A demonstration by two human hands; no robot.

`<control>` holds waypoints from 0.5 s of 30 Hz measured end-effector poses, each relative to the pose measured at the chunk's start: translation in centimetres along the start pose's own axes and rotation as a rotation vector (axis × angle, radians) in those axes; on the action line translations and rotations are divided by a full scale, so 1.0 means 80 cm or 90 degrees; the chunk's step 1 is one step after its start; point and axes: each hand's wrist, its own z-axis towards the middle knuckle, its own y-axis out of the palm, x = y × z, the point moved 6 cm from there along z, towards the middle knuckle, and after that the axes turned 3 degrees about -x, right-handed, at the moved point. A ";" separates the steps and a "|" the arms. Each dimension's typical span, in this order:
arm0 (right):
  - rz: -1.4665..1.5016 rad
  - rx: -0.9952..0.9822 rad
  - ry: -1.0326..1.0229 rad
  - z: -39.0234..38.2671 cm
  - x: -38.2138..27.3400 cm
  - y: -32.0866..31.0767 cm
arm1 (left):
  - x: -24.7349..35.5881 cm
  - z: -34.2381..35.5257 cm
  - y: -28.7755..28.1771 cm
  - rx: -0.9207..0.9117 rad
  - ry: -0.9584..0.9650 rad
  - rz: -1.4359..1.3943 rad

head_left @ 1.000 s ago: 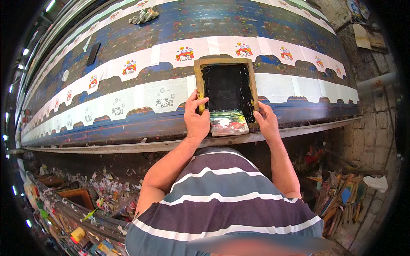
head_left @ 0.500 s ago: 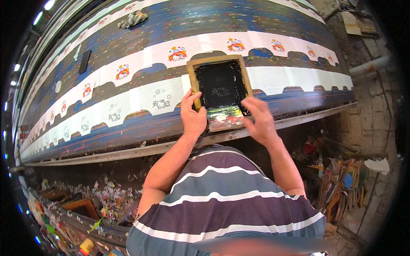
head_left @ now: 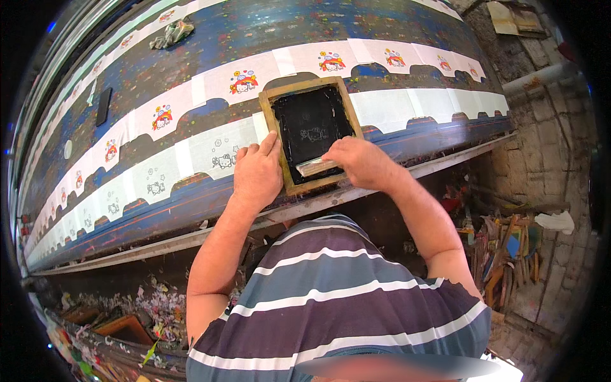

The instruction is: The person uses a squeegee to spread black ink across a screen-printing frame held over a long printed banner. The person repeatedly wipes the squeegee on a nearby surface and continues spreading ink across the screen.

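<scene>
I'm resting my left hand [head_left: 258,173] on the screen [head_left: 307,109], centre, grip unclear | right hand [head_left: 363,163] gripping squeegee [head_left: 314,167] | outlines [head_left: 223,161] showing at left, pieces [head_left: 382,108] lying blank upper right

One long worktable [head_left: 254,32], its dark surface blotched blue and speckled with colour, a pale edge rail [head_left: 159,240] along the near side. At right, grey block paving [head_left: 541,153], a grey pipe [head_left: 534,77] across it, wooden slats [head_left: 509,261] heaped below. Lower left, littered paper scraps [head_left: 167,299]; small bluish light [head_left: 51,27], upper-left rim.
</scene>
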 end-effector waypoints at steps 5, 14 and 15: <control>0.109 -0.076 0.018 0.048 0.059 -0.026 | 0.004 0.014 0.001 -0.007 -0.005 0.030; -0.028 0.110 -0.036 0.129 0.128 -0.045 | 0.019 0.021 0.002 -0.009 -0.079 0.052; -0.025 0.113 -0.029 0.131 0.133 -0.043 | 0.021 0.022 0.001 -0.008 -0.084 0.057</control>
